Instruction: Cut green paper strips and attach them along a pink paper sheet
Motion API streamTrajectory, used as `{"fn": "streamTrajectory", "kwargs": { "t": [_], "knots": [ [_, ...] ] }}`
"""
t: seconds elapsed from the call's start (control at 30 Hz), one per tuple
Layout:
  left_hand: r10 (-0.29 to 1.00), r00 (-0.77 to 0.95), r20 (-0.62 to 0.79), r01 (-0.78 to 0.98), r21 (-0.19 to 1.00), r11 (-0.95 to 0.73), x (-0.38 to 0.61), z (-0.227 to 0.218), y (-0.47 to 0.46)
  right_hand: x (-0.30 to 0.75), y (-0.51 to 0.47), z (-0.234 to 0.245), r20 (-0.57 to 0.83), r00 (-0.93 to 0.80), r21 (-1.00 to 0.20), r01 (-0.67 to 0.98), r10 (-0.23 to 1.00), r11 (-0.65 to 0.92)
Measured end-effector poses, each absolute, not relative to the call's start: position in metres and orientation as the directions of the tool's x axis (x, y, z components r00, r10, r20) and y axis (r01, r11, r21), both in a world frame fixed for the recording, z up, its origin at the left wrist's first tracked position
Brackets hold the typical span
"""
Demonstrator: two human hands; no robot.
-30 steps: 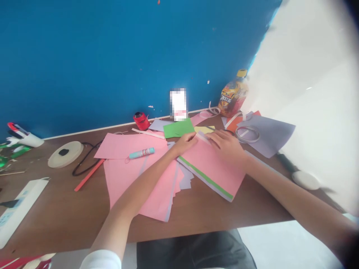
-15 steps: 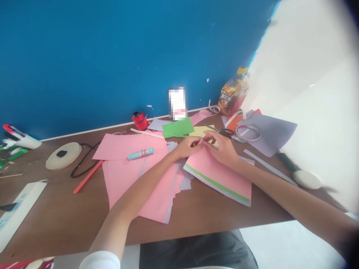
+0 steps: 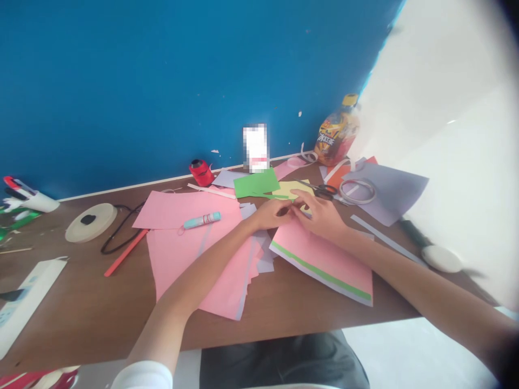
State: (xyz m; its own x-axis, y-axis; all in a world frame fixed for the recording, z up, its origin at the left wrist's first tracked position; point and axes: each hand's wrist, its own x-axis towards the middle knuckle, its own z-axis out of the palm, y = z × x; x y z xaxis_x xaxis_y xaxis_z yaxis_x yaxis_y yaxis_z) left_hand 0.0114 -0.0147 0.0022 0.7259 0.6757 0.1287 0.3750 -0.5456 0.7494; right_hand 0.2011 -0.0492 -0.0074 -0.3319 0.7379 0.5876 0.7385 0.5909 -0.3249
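My left hand (image 3: 272, 213) and my right hand (image 3: 321, 216) meet fingertip to fingertip at the top left corner of a pink sheet of paper (image 3: 320, 249). A green strip and a pale edge run along its near side. My right hand is closed on the corner. Curled into a pinch, my left fingers hide whatever lies between them. Just behind them, a thin green strip (image 3: 270, 195) crosses the yellow paper (image 3: 286, 189). Left of my hands, a light blue glue stick (image 3: 201, 220) lies on a stack of pink sheets (image 3: 178, 259).
Scissors (image 3: 320, 190), a tape roll (image 3: 357, 191) and purple paper (image 3: 395, 189) lie to the right, before a drink bottle (image 3: 335, 135). Red thread spool (image 3: 201, 173) stands near the wall. A white reel (image 3: 91, 222), pen cup (image 3: 42, 202) and power strip (image 3: 32, 302) are left.
The pink sheet with the green strip has shifted slightly right and toward me. My hands stay together at its corner; the small white bit seen between the fingertips is no longer visible.
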Motion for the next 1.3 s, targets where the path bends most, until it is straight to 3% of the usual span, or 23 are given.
{"fn": "streamTrajectory", "kwargs": {
  "t": [0.23, 0.47, 0.73, 0.93, 1.03, 1.3],
  "knots": [
    [0.673, 0.733, 0.103, 0.335, 0.806, -0.488, 0.0104, 0.0038, -0.0125, 0.2012, -0.0493, -0.0101, 0.633, -0.394, -0.130, 0.794, 0.666, 0.594],
    [0.668, 0.740, 0.083, 0.314, 0.835, -0.452, 0.0098, 0.0033, -0.0122, 0.2000, -0.0480, -0.0122, 0.599, -0.416, -0.150, 0.781, 0.684, 0.606],
    [0.709, 0.701, 0.078, 0.291, 0.876, -0.384, 0.0090, 0.0058, -0.0123, 0.1988, -0.0488, -0.0071, 0.564, -0.271, -0.456, 0.685, 0.780, 0.568],
    [0.700, 0.703, 0.128, 0.311, 0.829, -0.465, 0.0110, 0.0015, -0.0126, 0.1964, -0.0481, -0.0045, 0.527, -0.265, -0.541, 0.628, 0.807, 0.559],
    [0.715, 0.687, 0.128, 0.373, 0.783, -0.498, 0.0128, 0.0030, -0.0162, 0.1974, -0.0485, -0.0048, 0.522, -0.294, -0.486, 0.669, 0.801, 0.562],
    [0.720, 0.690, 0.076, 0.469, 0.711, -0.524, 0.0142, 0.0060, -0.0175, 0.1965, -0.0514, -0.0096, 0.528, -0.390, -0.181, 0.816, 0.755, 0.548]
  ]
}}
